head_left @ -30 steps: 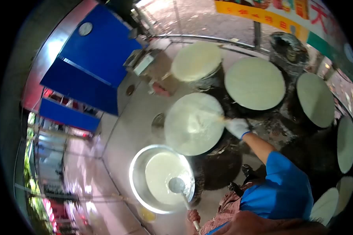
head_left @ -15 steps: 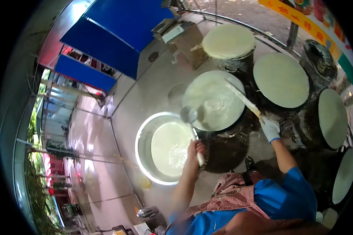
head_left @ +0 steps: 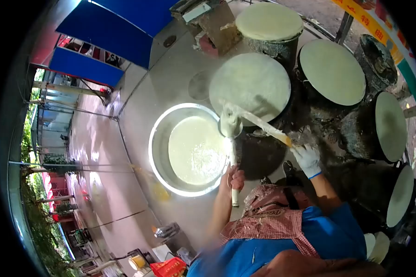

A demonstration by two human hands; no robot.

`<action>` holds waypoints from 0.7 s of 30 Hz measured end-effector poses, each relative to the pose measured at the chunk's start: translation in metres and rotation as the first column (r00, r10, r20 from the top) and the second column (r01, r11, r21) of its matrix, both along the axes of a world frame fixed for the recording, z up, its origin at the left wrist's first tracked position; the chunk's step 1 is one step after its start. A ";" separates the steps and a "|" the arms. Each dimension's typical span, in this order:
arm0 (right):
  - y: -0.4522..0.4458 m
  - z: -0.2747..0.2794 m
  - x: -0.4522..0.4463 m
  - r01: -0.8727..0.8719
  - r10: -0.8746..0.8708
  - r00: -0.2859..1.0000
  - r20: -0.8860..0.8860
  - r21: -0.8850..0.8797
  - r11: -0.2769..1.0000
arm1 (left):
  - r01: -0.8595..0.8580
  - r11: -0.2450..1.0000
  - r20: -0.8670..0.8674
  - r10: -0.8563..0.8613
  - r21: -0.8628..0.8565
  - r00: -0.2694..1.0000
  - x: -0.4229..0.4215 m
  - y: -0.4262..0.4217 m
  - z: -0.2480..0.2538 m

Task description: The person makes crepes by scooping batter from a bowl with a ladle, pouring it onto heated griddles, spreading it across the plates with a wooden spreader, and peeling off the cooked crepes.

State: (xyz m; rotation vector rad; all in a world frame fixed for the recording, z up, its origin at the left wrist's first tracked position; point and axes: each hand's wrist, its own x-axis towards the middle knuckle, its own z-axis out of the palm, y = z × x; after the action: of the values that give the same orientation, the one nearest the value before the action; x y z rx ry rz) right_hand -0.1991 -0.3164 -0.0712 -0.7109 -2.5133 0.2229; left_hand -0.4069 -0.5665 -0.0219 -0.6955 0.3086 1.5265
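My left hand [head_left: 234, 179] is wrapped round the pale handle of a ladle [head_left: 232, 152], whose batter-coated bowl is between the basin and the nearest griddle. A white knitted glove covers my right hand [head_left: 306, 158], which grips the yellowish end of a long wooden spatula [head_left: 264, 125]. The spatula's batter-smeared far end lies across the ladle's bowl. To the left stands a wide metal basin [head_left: 153, 154] holding pale, runny batter [head_left: 189, 145]. Just beyond the tools, a round griddle [head_left: 249, 83] is covered by a thin, pale layer of batter.
More round griddles curve along the right, including a far one [head_left: 269, 21], a middle one [head_left: 333, 71] and a right one [head_left: 391, 127], all pale-topped on dark drum stoves. A worn box [head_left: 212, 30] stands beyond. Blue panels [head_left: 97, 34] are at the upper left.
The spatula has swung left from the griddle onto the ladle's bowl. The ladle has come back off the griddle's edge. The wet ripple in the griddle's batter is now smooth.
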 end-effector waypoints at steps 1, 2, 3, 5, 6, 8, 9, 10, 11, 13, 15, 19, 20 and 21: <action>-0.002 0.003 -0.004 0.020 -0.022 0.999 -0.049 -0.034 0.999 | -0.050 0.999 0.105 0.051 -0.008 0.993 -0.006 0.006 0.012; -0.004 0.005 -0.005 0.040 -0.047 0.994 -0.094 -0.073 0.997 | -0.098 0.995 0.211 0.101 -0.024 0.972 -0.006 0.012 0.030; -0.005 0.006 -0.004 0.061 -0.076 0.987 -0.140 -0.109 0.992 | -0.142 0.989 0.311 0.147 -0.040 0.939 -0.001 0.015 0.045; 0.001 0.023 -0.005 0.001 -0.028 0.996 -0.083 -0.312 0.950 | -0.151 0.987 0.188 0.159 -0.054 0.969 0.006 0.021 0.056; 0.001 0.035 -0.004 -0.006 -0.037 0.996 -0.082 -0.472 0.882 | -0.151 0.987 0.130 0.158 -0.061 0.979 0.013 0.022 0.059; 0.010 0.024 0.004 -0.065 -0.083 0.985 -0.153 -0.768 0.637 | -0.106 0.990 0.169 0.120 -0.089 0.978 0.022 0.026 0.059; 0.017 0.002 0.011 -0.102 -0.119 0.974 -0.194 -0.841 0.532 | -0.061 0.996 0.202 0.074 -0.067 0.977 0.025 0.034 0.062; 0.026 -0.011 0.020 -0.121 -0.151 0.967 -0.203 -0.897 0.425 | -0.043 0.996 0.137 0.032 0.076 0.990 0.029 0.039 0.047; 0.039 -0.017 0.035 -0.112 -0.232 0.960 -0.156 -0.975 0.191 | -0.004 0.991 0.180 -0.021 0.135 0.983 0.036 0.053 0.044; 0.068 -0.003 0.067 -0.068 -0.313 0.944 -0.107 -0.989 0.135 | -0.017 0.996 0.078 0.025 -0.091 0.997 0.058 0.105 0.060; 0.110 -0.030 0.107 -0.110 -0.421 0.889 -0.183 -0.975 0.192 | 0.067 0.993 0.185 -0.047 -0.099 0.982 0.065 0.159 0.050; 0.198 -0.036 0.169 -0.050 -0.601 0.789 -0.127 -0.988 0.143 | 0.182 0.973 -0.260 -0.215 -0.142 0.942 0.091 0.303 0.021; 0.214 -0.023 0.177 0.052 -0.585 0.805 -0.097 -0.971 0.232 | 0.180 0.969 -0.323 -0.227 -0.168 0.919 0.100 0.339 0.026; 0.234 -0.042 0.185 0.045 -0.603 0.789 -0.117 -0.968 0.247 | 0.259 0.958 -0.369 -0.288 -0.125 0.884 0.098 0.374 0.000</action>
State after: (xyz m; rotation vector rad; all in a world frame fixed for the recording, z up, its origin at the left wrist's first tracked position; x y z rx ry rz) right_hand -0.0138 -0.0828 -0.1130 -1.4025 -1.4171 1.6102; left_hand -0.3089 -0.1927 -0.0215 -0.3808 0.7332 1.3749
